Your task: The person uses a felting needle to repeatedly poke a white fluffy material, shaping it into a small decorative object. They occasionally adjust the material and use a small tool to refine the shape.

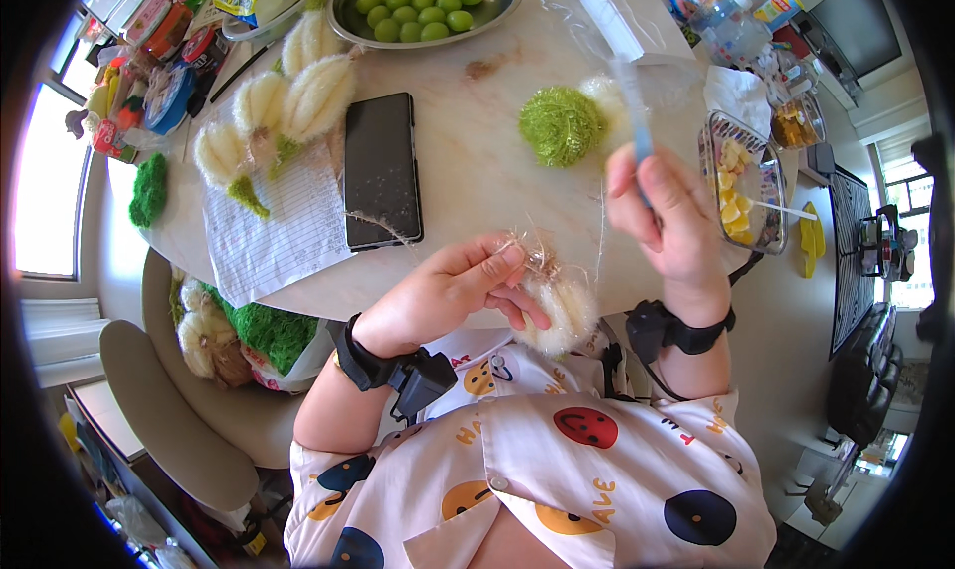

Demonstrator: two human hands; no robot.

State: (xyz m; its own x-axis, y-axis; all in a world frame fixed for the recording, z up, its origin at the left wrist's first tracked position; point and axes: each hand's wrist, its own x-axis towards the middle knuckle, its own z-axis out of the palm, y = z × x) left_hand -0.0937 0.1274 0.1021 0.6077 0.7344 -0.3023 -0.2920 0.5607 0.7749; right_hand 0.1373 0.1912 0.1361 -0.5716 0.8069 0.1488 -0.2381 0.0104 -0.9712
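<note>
My left hand (pixel 477 278) pinches the brown, root-like fibres (pixel 543 259) at one end of a fuzzy cream yarn bulb (pixel 563 311), which looks like a garlic head. Its lower fingers rest against the bulb's side. Raised to the right of it, my right hand (pixel 668 218) grips a slender tool with a blue handle (pixel 642 144). Motion blurs the tool's far end, so its kind is unclear. A thin pale strand (pixel 601 226) hangs between the two hands. Beyond them lies a ball of shiny green yarn (pixel 561 126), with cream yarn (pixel 604 95) partly behind it.
A black smartphone (pixel 380 173) lies by lined paper (pixel 261 226) bearing writing. Several finished-looking yarn bulbs (pixel 317 95) lie on and beyond that sheet. A metal bowl of green grapes (pixel 421 9) stands at the back. At right is a glass fruit container (pixel 746 196); a chair (pixel 186 390) is at left.
</note>
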